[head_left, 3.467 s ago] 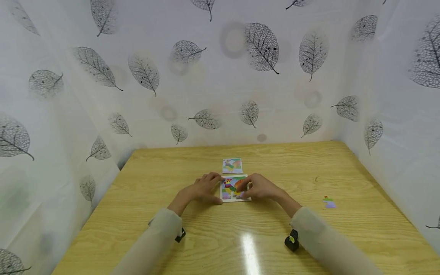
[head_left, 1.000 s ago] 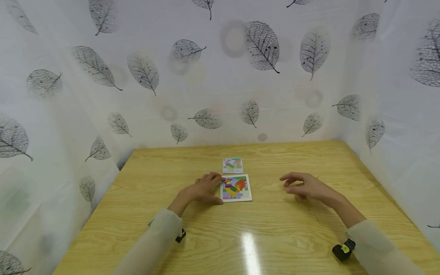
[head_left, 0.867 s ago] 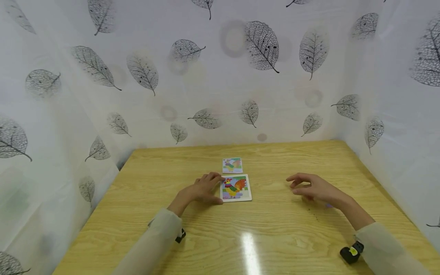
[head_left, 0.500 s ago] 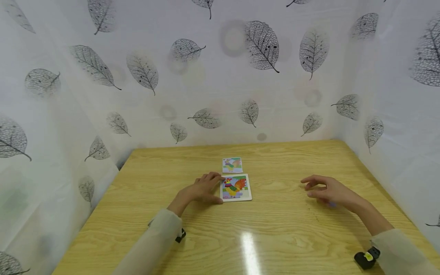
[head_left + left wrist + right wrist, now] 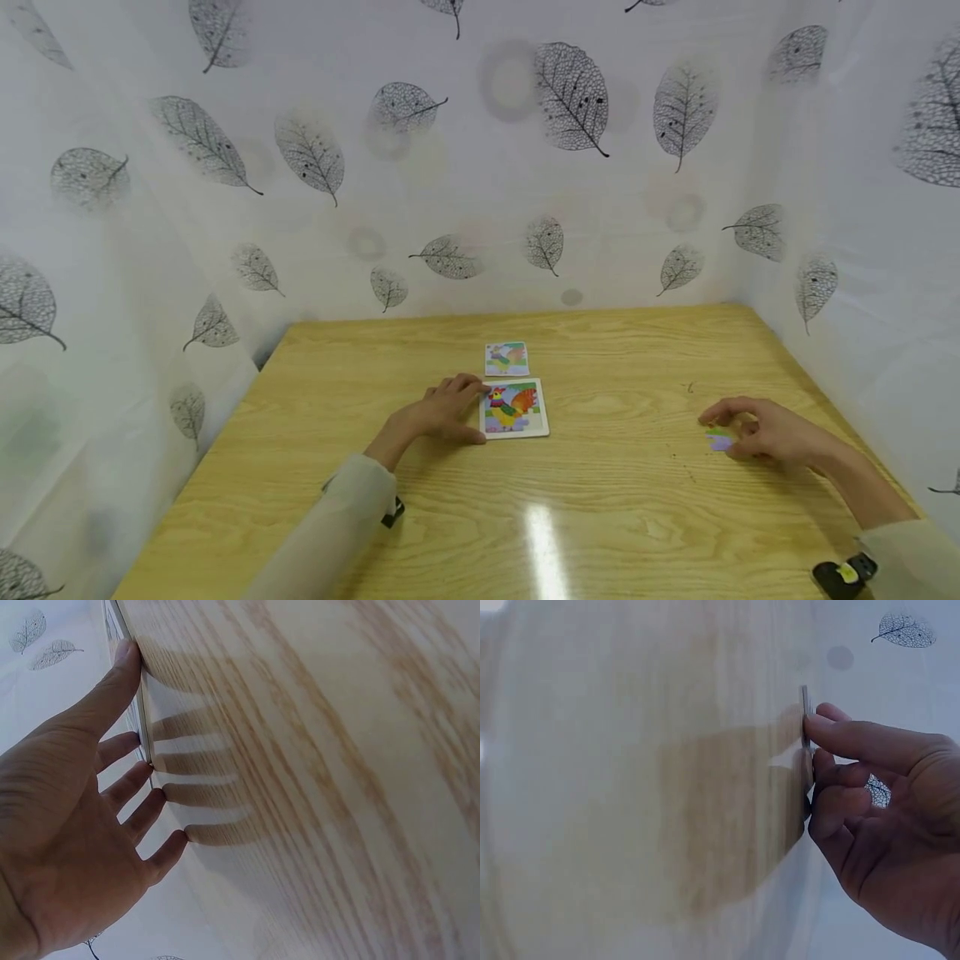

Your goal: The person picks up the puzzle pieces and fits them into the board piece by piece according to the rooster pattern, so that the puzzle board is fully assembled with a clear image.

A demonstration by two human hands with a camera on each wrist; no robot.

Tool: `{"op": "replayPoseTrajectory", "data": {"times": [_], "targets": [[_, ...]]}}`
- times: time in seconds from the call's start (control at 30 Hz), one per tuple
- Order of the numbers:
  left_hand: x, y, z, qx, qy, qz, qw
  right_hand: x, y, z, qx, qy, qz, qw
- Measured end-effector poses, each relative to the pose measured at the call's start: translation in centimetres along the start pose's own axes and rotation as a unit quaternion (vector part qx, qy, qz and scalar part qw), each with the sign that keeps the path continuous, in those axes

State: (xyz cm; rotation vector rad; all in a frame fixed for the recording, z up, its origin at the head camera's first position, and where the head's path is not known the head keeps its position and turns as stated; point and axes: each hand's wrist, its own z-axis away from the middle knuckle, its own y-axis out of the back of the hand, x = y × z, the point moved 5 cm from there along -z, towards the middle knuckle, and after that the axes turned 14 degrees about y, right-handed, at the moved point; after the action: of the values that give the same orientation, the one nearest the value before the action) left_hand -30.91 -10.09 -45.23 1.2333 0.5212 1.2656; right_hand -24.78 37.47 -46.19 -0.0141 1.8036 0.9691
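Observation:
In the head view, a white-framed jigsaw puzzle (image 5: 516,408) with a colourful rooster lies mid-table. A pale patch shows at its lower right. My left hand (image 5: 444,412) rests at the puzzle's left edge, index finger by the upper corner and thumb by the lower one. The left wrist view has those fingers spread and fairly straight along the frame. Far to the right, my right hand (image 5: 776,432) pinches a loose puzzle piece (image 5: 718,440), green and purple, between thumb and index finger. Seen edge-on in the right wrist view, the piece (image 5: 805,712) sits at the thumb tip.
A small rooster picture card (image 5: 507,359) lies just behind the puzzle. Leaf-patterned white curtains (image 5: 465,167) enclose the wooden table (image 5: 360,367) at the back and sides. Small dark marks (image 5: 684,468) dot the wood near the right hand.
Over the last second my right hand has moved right, away from the puzzle, down to the loose piece, and now grips it. My left hand has stayed at the frame.

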Motion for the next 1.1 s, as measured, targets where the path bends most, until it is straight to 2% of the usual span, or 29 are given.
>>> {"op": "replayPoseTrajectory", "data": {"times": [0.13,0.2,0.37,0.43,0.57,0.83,1.1], "targets": [[-0.2,-0.2,-0.1,0.003,0.000,0.000,1.0000,0.1,-0.1,0.1,-0.012,0.028,-0.044,0.9986],[-0.3,-0.3,-0.2,0.006,0.001,-0.001,1.0000,0.1,-0.2,0.0,-0.012,0.027,-0.049,0.9983],[-0.5,-0.6,-0.4,0.004,0.007,-0.005,1.0000,-0.4,-0.6,-0.7,-0.009,0.023,-0.010,0.9996],[-0.4,-0.5,-0.3,0.003,0.006,-0.005,1.0000,-0.7,-0.9,-1.2,-0.007,0.018,-0.004,0.9998],[-0.2,-0.2,-0.2,0.006,0.003,-0.003,1.0000,-1.3,-1.4,-2.5,-0.002,0.011,-0.025,0.9996],[-0.8,-1.0,-0.8,0.014,-0.002,0.004,0.9999,-2.4,-2.7,-5.2,0.002,-0.006,-0.089,0.9960],[-0.6,-0.8,-0.8,0.011,0.005,-0.002,0.9999,-3.3,-3.9,-7.4,0.014,-0.003,-0.112,0.9936]]}}
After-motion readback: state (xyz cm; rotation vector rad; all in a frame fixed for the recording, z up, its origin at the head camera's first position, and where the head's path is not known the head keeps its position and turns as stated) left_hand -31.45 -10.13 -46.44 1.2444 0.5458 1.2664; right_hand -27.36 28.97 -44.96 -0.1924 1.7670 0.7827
